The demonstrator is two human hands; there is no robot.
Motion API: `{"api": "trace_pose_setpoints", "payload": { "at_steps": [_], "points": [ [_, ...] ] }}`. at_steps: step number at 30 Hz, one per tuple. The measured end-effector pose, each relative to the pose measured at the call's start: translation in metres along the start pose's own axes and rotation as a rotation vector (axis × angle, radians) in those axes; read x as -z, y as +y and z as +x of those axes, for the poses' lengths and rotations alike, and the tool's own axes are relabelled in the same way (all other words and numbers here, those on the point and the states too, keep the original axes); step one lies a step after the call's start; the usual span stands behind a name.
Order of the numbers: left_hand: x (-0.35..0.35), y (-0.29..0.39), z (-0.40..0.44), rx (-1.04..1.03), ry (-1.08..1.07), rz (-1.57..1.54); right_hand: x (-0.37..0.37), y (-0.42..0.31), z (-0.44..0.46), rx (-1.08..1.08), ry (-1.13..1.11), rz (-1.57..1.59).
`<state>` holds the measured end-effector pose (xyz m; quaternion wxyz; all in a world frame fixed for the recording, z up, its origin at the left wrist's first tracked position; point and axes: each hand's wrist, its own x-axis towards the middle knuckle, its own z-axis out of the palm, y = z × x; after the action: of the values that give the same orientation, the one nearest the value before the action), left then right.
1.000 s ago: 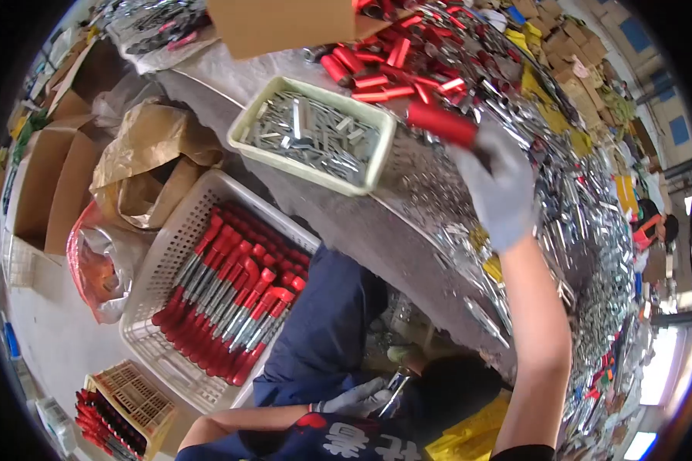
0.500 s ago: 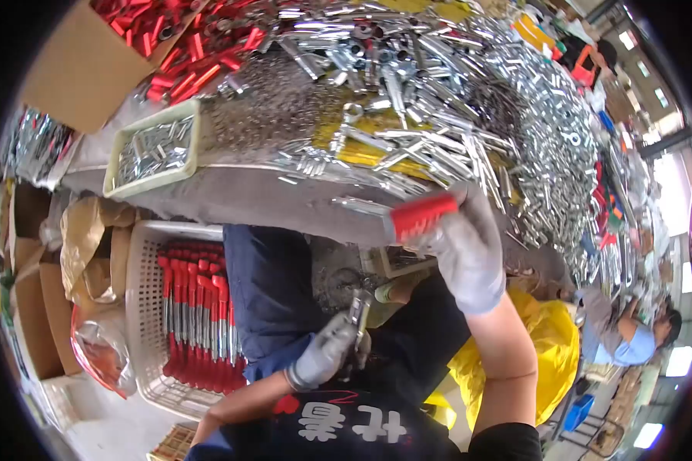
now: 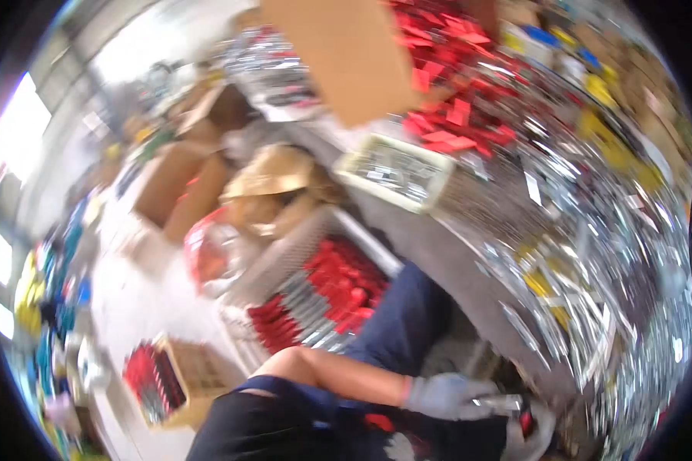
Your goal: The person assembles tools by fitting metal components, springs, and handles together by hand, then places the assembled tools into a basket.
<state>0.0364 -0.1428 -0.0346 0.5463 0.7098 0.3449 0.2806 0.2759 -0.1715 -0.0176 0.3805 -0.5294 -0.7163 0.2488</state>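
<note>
My left hand (image 3: 446,396), in a light grey glove, is closed on a shiny metal part (image 3: 500,402) that juts out to the right. Close beside it at the bottom edge is my gloved right hand (image 3: 542,432), blurred, with its fingers round a red sleeve-like piece (image 3: 526,422). The red piece is right at the end of the metal part; whether they touch I cannot tell. To the left of my leg, a white plastic basket (image 3: 242,326) holds rows of red-ended metal tools (image 3: 315,296).
The bench (image 3: 438,246) bears a cream tray (image 3: 346,180) of small metal pieces, heaped red parts (image 3: 454,107) and many loose metal parts (image 3: 592,261). A cardboard sheet (image 3: 346,61) stands behind. Cardboard boxes (image 3: 165,180) and a tan crate (image 3: 207,376) are at left.
The view has swung left and blurred. My right hand has come down from above the bench edge with the red piece, to beside my left hand, which still holds the metal part.
</note>
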Motion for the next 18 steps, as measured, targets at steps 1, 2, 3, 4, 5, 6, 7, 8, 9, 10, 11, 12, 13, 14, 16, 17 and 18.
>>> {"api": "trace_pose_setpoints", "payload": {
  "at_steps": [1,2,3,4,5,6,7,8,9,10,11,12,13,14,16,17,18],
  "points": [
    [0.002,-0.007,0.0,-0.057,-0.037,0.102,0.008,-0.017,-0.001,-0.071,0.005,0.05],
    [0.005,-0.013,0.001,-0.116,-0.1,0.195,0.011,-0.03,0.007,0.044,-0.044,-0.024],
    [0.013,-0.018,0.001,-0.253,-0.104,0.272,0.014,-0.038,0.014,0.149,-0.074,-0.112],
    [0.019,-0.02,0.002,-0.278,-0.14,0.309,0.019,-0.04,0.015,0.144,-0.194,-0.1],
    [0.024,-0.014,0.004,-0.308,-0.186,0.334,0.018,-0.045,0.02,0.178,-0.279,-0.102],
    [0.024,-0.008,0.006,-0.342,-0.245,0.346,0.017,-0.051,0.021,0.197,-0.361,-0.113],
    [0.021,0.001,0.002,-0.303,-0.258,0.448,0.016,-0.05,0.018,0.138,-0.335,-0.12],
    [0.018,-0.001,0.003,-0.341,-0.177,0.489,0.011,-0.048,0.021,0.146,-0.311,-0.06],
    [0.011,-0.007,0.003,-0.384,-0.112,0.516,0.001,-0.046,0.026,0.135,-0.279,-0.007],
    [0.001,-0.012,0.005,-0.444,-0.071,0.52,-0.008,-0.046,0.027,0.097,-0.228,0.028],
    [-0.005,-0.016,0.004,-0.385,-0.088,0.487,-0.011,-0.044,0.023,0.035,-0.162,0.043],
    [-0.013,-0.025,0.003,-0.403,-0.001,0.462,-0.011,-0.041,0.018,-0.043,-0.072,0.037],
    [-0.022,-0.037,0.012,-0.41,0.001,0.534,-0.011,-0.039,0.018,-0.191,-0.066,0.197],
    [-0.02,-0.03,0.019,-0.495,0.199,0.441,0.001,-0.034,0.035,0.019,-0.148,0.118],
    [-0.009,-0.016,0.032,-0.247,0.085,0.307,0.021,-0.024,0.06,-0.117,-0.041,0.206],
    [0.003,-0.003,0.039,-0.139,0.032,0.21,0.036,-0.014,0.078,-0.172,0.08,0.111],
    [0.011,0.0,0.041,-0.076,0.03,0.056,0.047,-0.005,0.095,-0.248,0.254,0.064]
  ]
}}
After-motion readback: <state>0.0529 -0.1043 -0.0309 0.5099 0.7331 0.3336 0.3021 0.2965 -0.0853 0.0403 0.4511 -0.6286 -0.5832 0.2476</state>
